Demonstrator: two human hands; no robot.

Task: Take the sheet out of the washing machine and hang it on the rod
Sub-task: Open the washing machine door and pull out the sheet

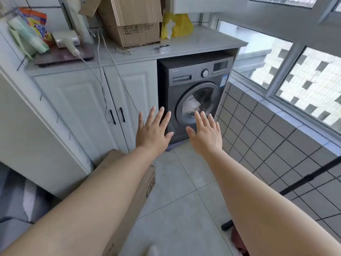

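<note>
Inside, the sheet (191, 106) shows as a crumpled white bundle behind the round glass door (198, 102) of the dark grey washing machine (195, 80), with no clear long axis. Nearer, the left hand (152, 130) and right hand (206, 133) hover palms down, fingers spread apart, holding nothing.

Looks like a home laundry nook on an enclosed balcony: a grey front-load washing machine (195, 97) tucked under a pale table (203, 41), white cabinets (96, 100) beside it, a detergent bag (37, 24) and cardboard box (132, 21) up top, tiled floor (184, 191), big windows (287, 71) facing another building.
</note>
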